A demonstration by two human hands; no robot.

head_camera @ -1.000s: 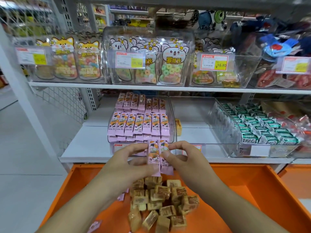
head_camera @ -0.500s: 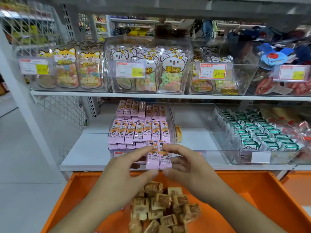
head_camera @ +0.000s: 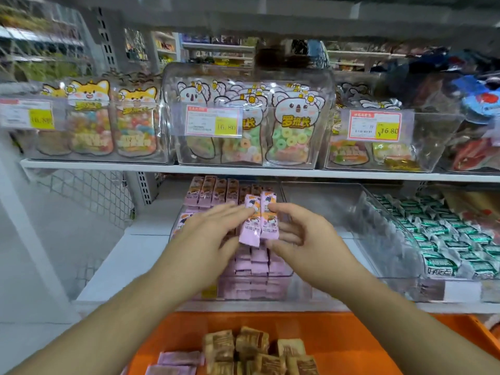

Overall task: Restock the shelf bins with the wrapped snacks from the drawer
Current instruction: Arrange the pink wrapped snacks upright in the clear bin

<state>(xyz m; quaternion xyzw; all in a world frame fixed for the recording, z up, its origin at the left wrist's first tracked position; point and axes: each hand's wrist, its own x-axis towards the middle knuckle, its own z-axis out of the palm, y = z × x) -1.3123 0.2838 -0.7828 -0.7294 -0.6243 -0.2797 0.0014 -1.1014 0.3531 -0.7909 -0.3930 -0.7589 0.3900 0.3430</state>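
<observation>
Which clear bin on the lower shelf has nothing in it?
The middle clear plastic bin, between the bin of pink wrapped snacks and the bin of green-and-white wrapped candies; no snacks show inside.

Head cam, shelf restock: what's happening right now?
A person is restocking by hand. Both hands, left hand and right hand, hold two pink wrapped snacks side by side between them, over the clear bin on the lower shelf that already holds rows of the same pink packs. The two are not yet set down. Below, the orange drawer holds brown wrapped snacks and a few more pink packs.
</observation>
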